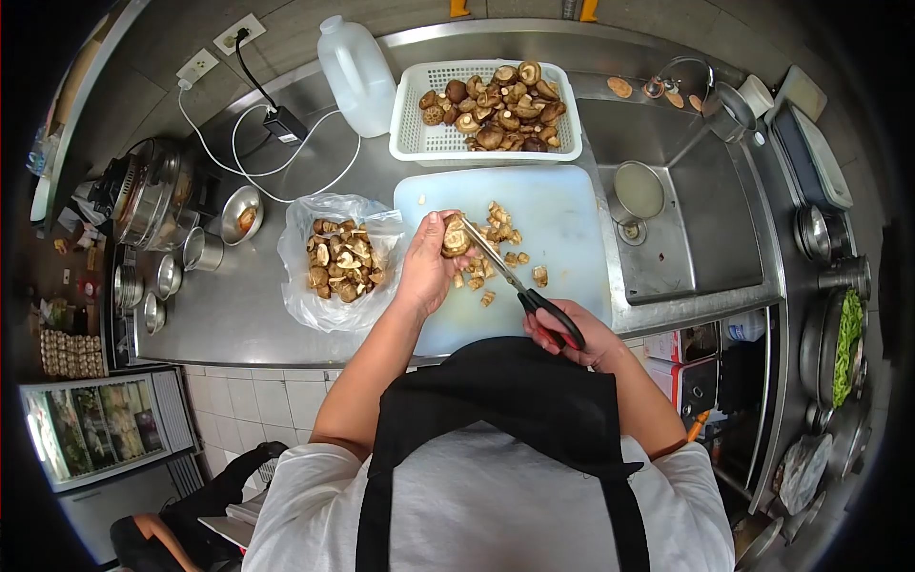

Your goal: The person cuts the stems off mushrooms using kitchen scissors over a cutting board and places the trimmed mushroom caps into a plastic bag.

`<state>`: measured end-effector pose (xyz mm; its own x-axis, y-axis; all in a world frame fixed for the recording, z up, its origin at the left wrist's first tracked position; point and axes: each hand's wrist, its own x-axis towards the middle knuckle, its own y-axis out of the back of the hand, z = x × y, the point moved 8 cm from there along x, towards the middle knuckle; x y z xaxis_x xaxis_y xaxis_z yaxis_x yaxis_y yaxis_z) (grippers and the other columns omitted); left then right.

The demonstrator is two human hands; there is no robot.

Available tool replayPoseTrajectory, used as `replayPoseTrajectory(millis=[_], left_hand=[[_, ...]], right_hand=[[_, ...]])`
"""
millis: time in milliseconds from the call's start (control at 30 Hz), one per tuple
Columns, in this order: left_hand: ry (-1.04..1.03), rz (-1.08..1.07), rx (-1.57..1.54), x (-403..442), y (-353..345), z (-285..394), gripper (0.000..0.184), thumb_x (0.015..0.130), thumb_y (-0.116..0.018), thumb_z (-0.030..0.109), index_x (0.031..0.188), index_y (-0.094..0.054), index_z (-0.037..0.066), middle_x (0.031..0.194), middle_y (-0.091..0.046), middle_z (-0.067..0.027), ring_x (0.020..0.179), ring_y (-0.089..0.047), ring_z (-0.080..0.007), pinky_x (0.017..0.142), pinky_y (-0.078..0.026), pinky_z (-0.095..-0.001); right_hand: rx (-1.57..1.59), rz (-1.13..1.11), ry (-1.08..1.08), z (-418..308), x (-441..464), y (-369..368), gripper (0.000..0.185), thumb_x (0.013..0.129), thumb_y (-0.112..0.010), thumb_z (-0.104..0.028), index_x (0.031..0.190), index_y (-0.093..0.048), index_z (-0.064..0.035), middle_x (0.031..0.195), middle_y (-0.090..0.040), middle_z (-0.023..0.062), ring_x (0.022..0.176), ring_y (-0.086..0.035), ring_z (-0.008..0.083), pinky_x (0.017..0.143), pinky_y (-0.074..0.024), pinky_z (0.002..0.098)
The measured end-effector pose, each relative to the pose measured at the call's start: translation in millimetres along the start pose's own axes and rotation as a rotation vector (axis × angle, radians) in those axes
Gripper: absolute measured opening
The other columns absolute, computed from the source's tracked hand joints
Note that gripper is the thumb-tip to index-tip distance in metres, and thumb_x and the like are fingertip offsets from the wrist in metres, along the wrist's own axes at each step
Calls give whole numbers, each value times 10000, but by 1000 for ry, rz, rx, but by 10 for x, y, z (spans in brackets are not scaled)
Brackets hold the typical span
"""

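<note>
Brushed-metal counter (248, 329), matt plastic board (562, 248)

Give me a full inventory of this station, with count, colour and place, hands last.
Basket: one, white, back of counter
Mushrooms: many, brown, in basket
Jug: one, translucent white, left of basket
Bag: one, clear, mushroom-filled, left of board
Board: one, pale blue, centre
Cut pieces: many, tan-brown, on board
Held mushroom: one, brown, over board
Scissors: one pair, black-red handles, over board
Sink: one, steel, right
Greens: one heap, green, far right
Smaller items: uncounted, both sides
Co-worker: one, dark clothing, lower left
Left hand: one, bare, holding mushroom
Right hand: one, bare, on scissors
</note>
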<state>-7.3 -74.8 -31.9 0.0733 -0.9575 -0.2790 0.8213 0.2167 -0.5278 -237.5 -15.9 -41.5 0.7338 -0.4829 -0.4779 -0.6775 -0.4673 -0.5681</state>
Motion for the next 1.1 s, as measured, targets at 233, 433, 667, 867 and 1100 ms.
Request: replayPoseTrajectory(millis=[233,433,667,867,1100], left_hand=[[-16,-36,-142,24,10,-150,445,1159,-409,420,1363,-533,44,1245,-666,-165,929,-662,-249,777,-561,-343],[75,44,-346,-25,199,-243,398,1154,-454,309,1448,-479,41,1240,-642,-172,1005,-702,-290,837,-622,-396],[48,171,-141,-215,335,20,498,1031,-546,20,1516,-434,35,1313,-602,-200,1036,-714,-304,880,-642,-392],[-60,315,88,-395,533,324,517,1008,-630,32,1494,-458,66,1231,-685,-94,1008,-726,-216,754,-619,-320],[-171,440,-128,-613,1046,507,388,992,-681,65,1366,-579,85,1111,-723,-32,854,-714,-169,722,-590,-298]], right_hand=[[148,-101,66,113,35,66,414,1024,-704,-447,994,-627,-42,1000,-625,84,706,-553,104,551,-425,228],[66,70,41,-3,0,280,430,998,-742,-449,956,-621,-39,789,-597,35,627,-530,133,556,-442,271],[-1388,748,139,-505,-229,355,622,832,-873,-471,1080,-644,51,1067,-646,174,922,-687,330,816,-559,411],[-1365,724,77,-736,-370,274,711,781,-890,-465,1176,-653,77,1195,-605,239,1158,-622,398,999,-522,433],[-1103,182,336,-548,70,-133,588,755,-961,-329,1028,-566,12,1060,-519,129,932,-550,239,849,-498,349]])
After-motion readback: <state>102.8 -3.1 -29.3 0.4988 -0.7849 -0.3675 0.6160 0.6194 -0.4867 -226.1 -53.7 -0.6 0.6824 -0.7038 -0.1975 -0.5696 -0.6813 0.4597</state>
